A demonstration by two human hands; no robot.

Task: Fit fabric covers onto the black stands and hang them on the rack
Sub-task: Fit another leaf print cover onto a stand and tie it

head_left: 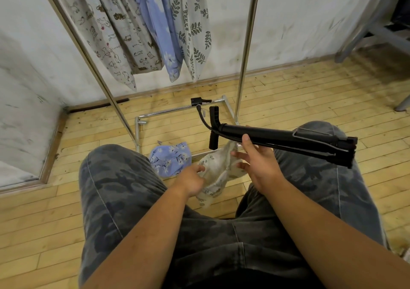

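A black folded stand [288, 138] lies nearly level above my right knee, its T-shaped handle pointing left. My right hand [258, 164] supports it from below, thumb over the tube and fingers spread. My left hand [192, 178] grips a white leaf-print fabric cover [216, 173] that hangs crumpled between my knees, just under the stand's handle end. A blue flowered cover [170, 160] lies on the floor beside my left knee. Three covered stands hang on the metal rack [246, 44]: a cat-print cover [115, 37], a blue one [159, 31] and a leaf-print one [193, 28].
I sit with both knees in camouflage trousers in front of the rack's chrome base frame [177, 111]. The floor is wooden boards and a white wall stands behind the rack. A grey metal frame [372, 24] stands at the far right.
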